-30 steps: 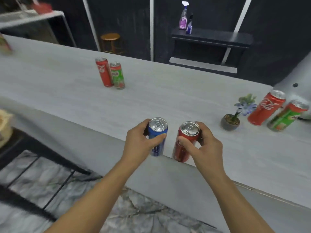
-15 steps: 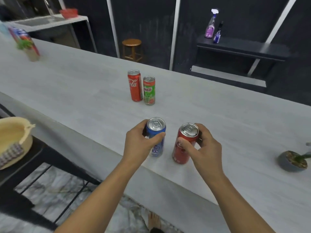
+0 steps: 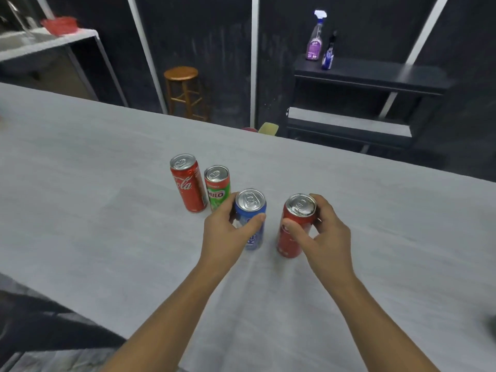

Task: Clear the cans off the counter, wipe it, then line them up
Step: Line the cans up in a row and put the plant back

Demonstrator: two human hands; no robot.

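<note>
On the grey counter (image 3: 107, 224), mid-width, you have four upright cans in a loose diagonal row.

Item, your left hand (image 3: 228, 232): thumb and fingers curled round the blue can (image 3: 252, 218) just under its rim; whether its base rests on the counter or hangs just above it cannot be told.

Item, your right hand (image 3: 322, 237): thumb across the front, fingers behind, wrapped round the upper half of the plain red can (image 3: 292, 237), which tilts slightly; contact with the counter likewise cannot be told. The two held cans stand apart with a clear gap between them.

Item, green Milo can (image 3: 218, 187): on the counter, just beyond your left hand's fingers, near the blue can.

Item, Coca-Cola can (image 3: 188, 183): on the counter, just left of the Milo can, close beside it.

Beyond the counter: a wooden stool (image 3: 183, 89); a dark shelf unit (image 3: 370, 76) carrying a purple spray bottle (image 3: 315, 38) and a smaller blue bottle (image 3: 328, 52) beside it; a white table (image 3: 48, 41) at far left.
</note>
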